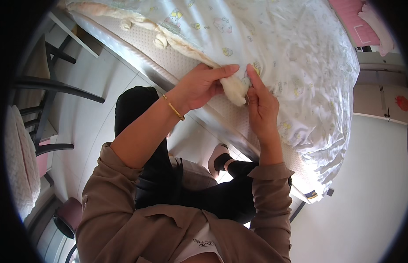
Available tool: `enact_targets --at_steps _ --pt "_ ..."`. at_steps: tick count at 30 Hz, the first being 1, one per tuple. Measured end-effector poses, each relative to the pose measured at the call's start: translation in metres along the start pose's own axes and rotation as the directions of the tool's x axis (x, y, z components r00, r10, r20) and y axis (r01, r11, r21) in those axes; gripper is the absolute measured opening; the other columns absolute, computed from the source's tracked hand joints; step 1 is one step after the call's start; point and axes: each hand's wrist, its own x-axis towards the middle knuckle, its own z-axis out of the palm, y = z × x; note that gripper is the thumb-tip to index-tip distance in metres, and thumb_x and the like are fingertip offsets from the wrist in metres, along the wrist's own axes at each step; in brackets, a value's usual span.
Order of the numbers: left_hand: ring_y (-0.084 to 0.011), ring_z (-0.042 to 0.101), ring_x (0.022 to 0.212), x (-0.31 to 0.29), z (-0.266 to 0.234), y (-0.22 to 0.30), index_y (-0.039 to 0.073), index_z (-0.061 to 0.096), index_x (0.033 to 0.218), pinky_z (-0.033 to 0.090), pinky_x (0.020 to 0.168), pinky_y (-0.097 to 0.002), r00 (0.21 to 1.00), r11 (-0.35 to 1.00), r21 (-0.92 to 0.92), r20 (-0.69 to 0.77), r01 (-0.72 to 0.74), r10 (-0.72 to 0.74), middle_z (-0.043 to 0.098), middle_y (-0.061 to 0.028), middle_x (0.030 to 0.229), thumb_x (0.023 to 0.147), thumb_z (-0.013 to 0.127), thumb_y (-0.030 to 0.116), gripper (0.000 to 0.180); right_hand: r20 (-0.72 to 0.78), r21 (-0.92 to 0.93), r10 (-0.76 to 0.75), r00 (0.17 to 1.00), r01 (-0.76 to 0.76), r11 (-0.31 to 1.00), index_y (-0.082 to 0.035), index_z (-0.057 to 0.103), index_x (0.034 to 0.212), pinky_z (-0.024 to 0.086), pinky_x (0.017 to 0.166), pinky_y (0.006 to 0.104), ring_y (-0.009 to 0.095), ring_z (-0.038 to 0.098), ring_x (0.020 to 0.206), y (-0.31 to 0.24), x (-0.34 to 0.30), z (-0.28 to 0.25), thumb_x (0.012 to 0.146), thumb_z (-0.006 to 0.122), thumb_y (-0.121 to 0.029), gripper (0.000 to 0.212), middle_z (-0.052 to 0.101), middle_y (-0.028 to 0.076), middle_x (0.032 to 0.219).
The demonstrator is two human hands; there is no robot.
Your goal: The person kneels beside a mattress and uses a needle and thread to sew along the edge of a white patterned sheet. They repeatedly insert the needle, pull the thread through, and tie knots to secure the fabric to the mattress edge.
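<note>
My left hand [199,85] grips the cream, fleecy edge of a quilt [234,90], its thumb lying on top and its fingers underneath. The end of that edge sticks out as a fluffy corner between my two hands. Close by on the right, my right hand [263,107] has its thumb and fingers bent in at the corner's side. Something thin and pale seems to be at its thumb tip, too small to make out. A white cover [239,39] with pale cartoon prints spreads over the bed beyond both hands. Two knotted cream lumps, a nearer one [160,41] and a farther one [126,25], sit along the fleecy edge.
Beneath the cover lies a pale dotted mattress [169,59]. At the left stand dark-framed chairs [63,87], and a brownish bin [69,215] is at the lower left. A light cabinet [379,98] stands at the right. Pink fabric [362,26] shows at the upper right.
</note>
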Motion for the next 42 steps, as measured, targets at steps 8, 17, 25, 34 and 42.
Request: enact_targets --at_steps 8,17,25,34,42 --pt "-0.0180 0.062 0.098 -0.002 -0.001 -0.008 0.001 0.052 0.119 0.054 0.082 -0.0331 0.999 0.999 -0.031 -0.019 -0.041 0.040 0.061 -0.0067 0.108 0.091 0.064 0.019 0.035 0.000 0.008 -0.006 1.000 0.006 1.000 -0.020 0.057 0.128 0.046 0.060 0.0326 0.023 0.058 0.062 -0.001 0.000 0.004 0.091 0.047 -0.004 0.041 0.061 0.006 0.073" --pt "-0.0192 0.061 0.100 -0.001 -0.005 -0.011 0.001 0.052 0.120 0.052 0.085 -0.0349 0.999 1.000 0.017 -0.033 -0.020 0.020 0.061 -0.0080 0.110 0.091 0.063 0.019 0.036 -0.019 -0.021 -0.010 1.000 0.009 1.000 -0.019 0.057 0.122 0.044 0.057 0.0353 0.027 0.060 0.062 -0.005 0.002 0.008 0.092 0.046 -0.006 0.035 0.062 0.007 0.069" --pt "-0.0181 0.062 0.101 -0.001 -0.005 -0.007 0.001 0.050 0.123 0.053 0.086 -0.0338 1.000 0.999 0.044 0.008 -0.011 0.010 0.061 -0.0079 0.113 0.093 0.060 0.021 0.038 -0.020 0.101 0.072 0.997 -0.069 0.992 -0.017 0.058 0.123 0.049 0.067 0.0296 0.022 0.065 0.069 -0.003 0.001 0.006 0.094 0.046 -0.010 0.032 0.066 0.009 0.077" --pt "-0.0183 0.063 0.101 -0.003 -0.006 -0.001 0.002 0.050 0.124 0.053 0.087 -0.0335 1.000 0.999 0.034 0.010 0.014 -0.015 0.061 -0.0079 0.114 0.094 0.058 0.021 0.036 0.011 0.065 0.092 0.996 -0.092 0.994 -0.018 0.058 0.127 0.049 0.066 0.0279 0.020 0.065 0.068 -0.004 0.000 0.002 0.095 0.047 -0.013 0.035 0.067 0.008 0.076" --pt "-0.0174 0.061 0.103 -0.004 -0.007 0.001 0.002 0.055 0.120 0.051 0.089 -0.0334 0.999 0.999 0.008 0.033 0.039 -0.039 0.062 -0.0071 0.113 0.089 0.065 0.018 0.036 -0.008 0.107 0.072 0.997 -0.071 0.992 -0.017 0.057 0.128 0.049 0.066 0.0277 0.019 0.063 0.066 0.000 -0.001 0.004 0.096 0.046 -0.014 0.034 0.063 0.006 0.071"
